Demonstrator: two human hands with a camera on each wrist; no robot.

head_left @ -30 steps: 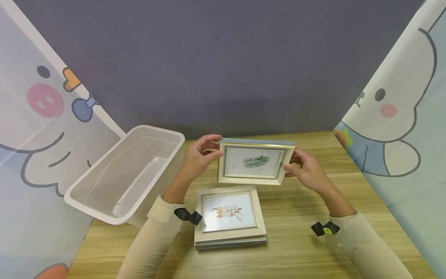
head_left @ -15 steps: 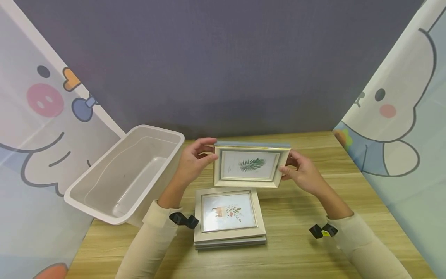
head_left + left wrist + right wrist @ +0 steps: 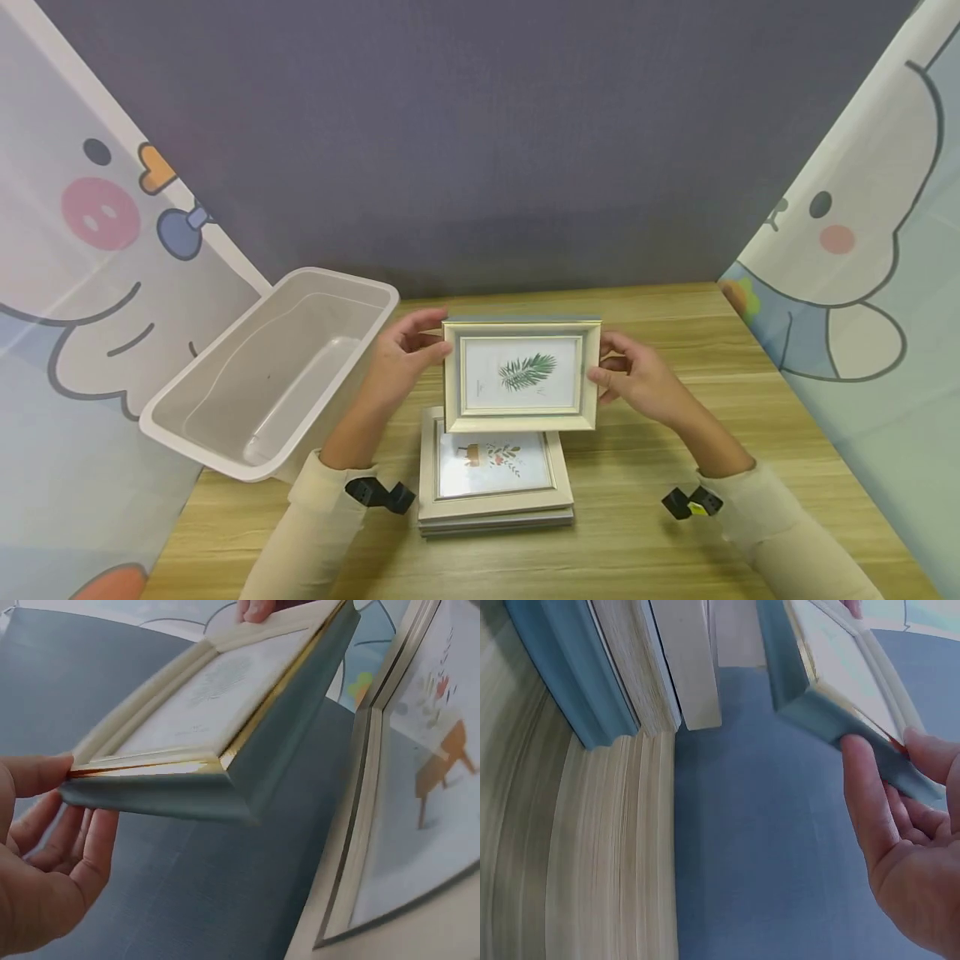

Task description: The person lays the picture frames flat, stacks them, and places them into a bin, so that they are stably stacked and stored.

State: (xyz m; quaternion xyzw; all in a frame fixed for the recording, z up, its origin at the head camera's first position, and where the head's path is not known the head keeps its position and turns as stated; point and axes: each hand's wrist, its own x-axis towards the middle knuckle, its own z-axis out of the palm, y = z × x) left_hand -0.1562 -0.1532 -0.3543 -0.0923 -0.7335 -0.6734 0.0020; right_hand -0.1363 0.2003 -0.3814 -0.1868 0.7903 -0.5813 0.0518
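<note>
Between both hands is a cream picture frame [image 3: 457, 392] with a green leaf print, a gold inner edge and blue-grey sides. It is tilted up, its face toward me. My left hand [image 3: 397, 358] pinches its left edge, thumb on the front and fingers behind, as the left wrist view also shows. The right hand [image 3: 641, 379] grips the opposite edge the same way. Below and partly covered by it lies a stack of frames [image 3: 495, 508]; the top one carries a print of a plant in an orange-brown pot. In the right wrist view the stack's sides [image 3: 615, 675] show.
A light grey plastic bin [image 3: 262, 383] stands at the left, with nothing visible in it. The wooden tabletop [image 3: 675, 533] ends at a dark grey wall [image 3: 480, 150]. Cartoon-printed panels [image 3: 847, 242] flank both sides.
The leaf-print frame has moved left and toward me, now overlapping the stack in view, and its face has tipped more toward the head camera. Both hands have moved along with it.
</note>
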